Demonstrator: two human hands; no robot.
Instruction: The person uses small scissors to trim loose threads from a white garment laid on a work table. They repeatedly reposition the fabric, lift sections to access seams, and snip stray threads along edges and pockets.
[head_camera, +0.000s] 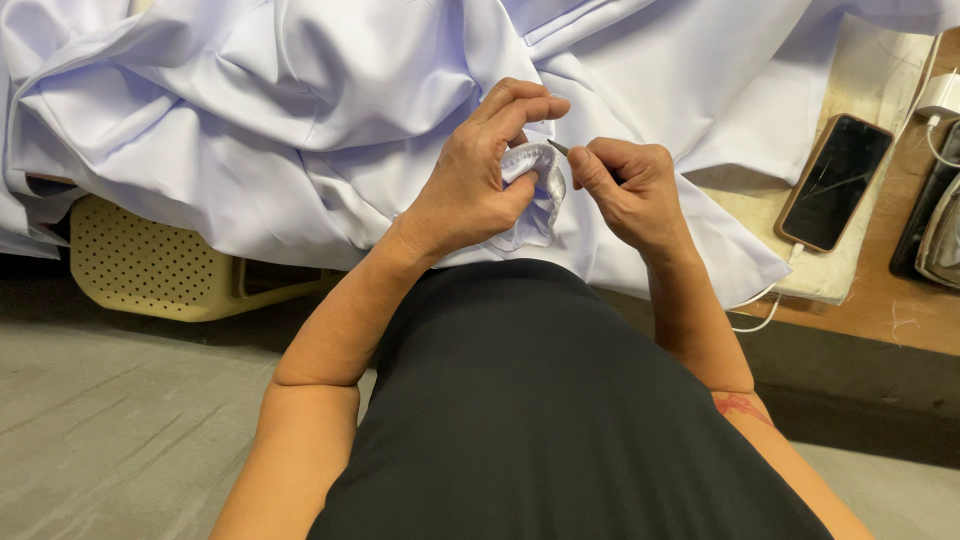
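Observation:
A large pale white garment (300, 100) lies crumpled across the work surface. My left hand (480, 175) pinches a folded, stitched edge of the cloth (540, 185), holding it up from the pile. My right hand (630, 190) is closed around a thin metal tool (558, 148), whose pointed tip meets the stitched edge between the two hands. Most of the tool is hidden inside my fist.
A phone (835, 182) with a dark screen lies at the right on a cream pad (880, 80), with a white cable (760, 310) trailing from it. A dark device (935, 210) sits at the far right on the wooden bench. A perforated cream plastic seat (150, 270) stands at the left.

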